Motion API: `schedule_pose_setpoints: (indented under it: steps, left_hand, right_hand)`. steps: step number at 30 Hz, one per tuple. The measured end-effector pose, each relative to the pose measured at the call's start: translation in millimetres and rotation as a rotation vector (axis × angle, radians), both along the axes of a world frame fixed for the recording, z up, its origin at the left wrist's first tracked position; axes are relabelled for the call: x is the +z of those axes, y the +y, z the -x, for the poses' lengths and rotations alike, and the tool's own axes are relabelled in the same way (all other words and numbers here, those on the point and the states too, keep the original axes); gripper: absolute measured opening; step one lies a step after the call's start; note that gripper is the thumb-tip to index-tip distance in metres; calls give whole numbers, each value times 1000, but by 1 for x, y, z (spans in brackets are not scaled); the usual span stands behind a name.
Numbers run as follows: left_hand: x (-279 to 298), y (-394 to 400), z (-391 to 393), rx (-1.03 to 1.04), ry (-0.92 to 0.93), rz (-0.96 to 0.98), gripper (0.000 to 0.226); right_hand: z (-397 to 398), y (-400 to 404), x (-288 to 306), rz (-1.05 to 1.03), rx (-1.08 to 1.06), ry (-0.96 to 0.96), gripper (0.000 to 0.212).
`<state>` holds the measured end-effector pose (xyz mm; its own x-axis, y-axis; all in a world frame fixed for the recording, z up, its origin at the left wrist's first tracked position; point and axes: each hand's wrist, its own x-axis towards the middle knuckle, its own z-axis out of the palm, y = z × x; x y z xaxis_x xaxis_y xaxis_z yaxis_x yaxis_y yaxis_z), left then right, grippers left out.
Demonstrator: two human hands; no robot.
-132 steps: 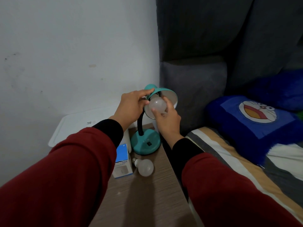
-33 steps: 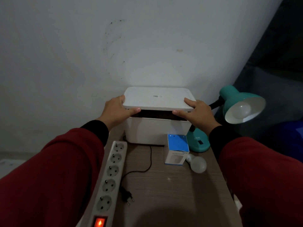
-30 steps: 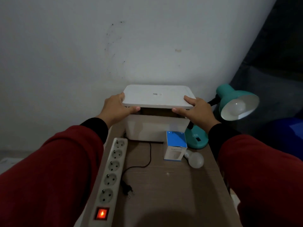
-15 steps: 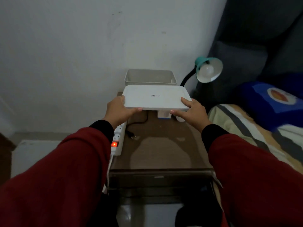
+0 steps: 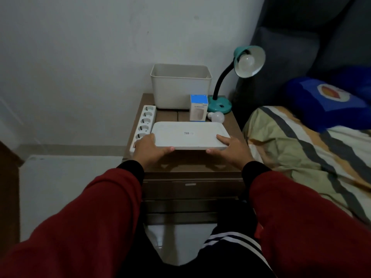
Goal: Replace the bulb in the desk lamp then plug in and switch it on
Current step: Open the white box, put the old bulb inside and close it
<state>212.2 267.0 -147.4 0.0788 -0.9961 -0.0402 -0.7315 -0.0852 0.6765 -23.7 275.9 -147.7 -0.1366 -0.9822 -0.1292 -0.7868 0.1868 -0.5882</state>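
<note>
Hidden: the white lid (image 5: 189, 134) covers the middle of the counter (image 5: 192, 168); no plug or cord can be made out, and the near end of the power strip (image 5: 143, 125) sits behind the left hand (image 5: 149, 150).
Hands: the left hand and the right hand (image 5: 230, 150) each grip a near corner of the lid, thumbs on top, fingers curled under.
Desk lamp (image 5: 233, 77): teal, at the counter's back right corner, bulb in lamp (image 5: 246, 61) fitted and unlit.
Loose bulb (image 5: 216, 116): lying beside the bulb box (image 5: 198, 107).
Bin (image 5: 180, 86): open, against the wall.

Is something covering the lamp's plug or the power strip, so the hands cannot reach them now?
Yes. The white lid, held by both hands, hides where the plug would lie. The left hand covers the power strip's near end; its other sockets stay clear.
</note>
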Motion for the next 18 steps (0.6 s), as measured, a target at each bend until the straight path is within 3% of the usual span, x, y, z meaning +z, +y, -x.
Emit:
schedule_pose_setpoints:
  steps: [6, 14, 18]
  left_hand:
    - [-24, -4, 4, -20, -112, -96, 65]
    - [-36, -15, 8, -81, -329, -184, 72]
    - [-35, -23, 8, -115, -423, -256, 64]
  right_hand:
    - [7, -5, -15, -141, 23, 13, 79]
    - [3, -18, -30, -245, 177, 284, 79]
    - [2, -28, -28, -290, 215, 373, 69]
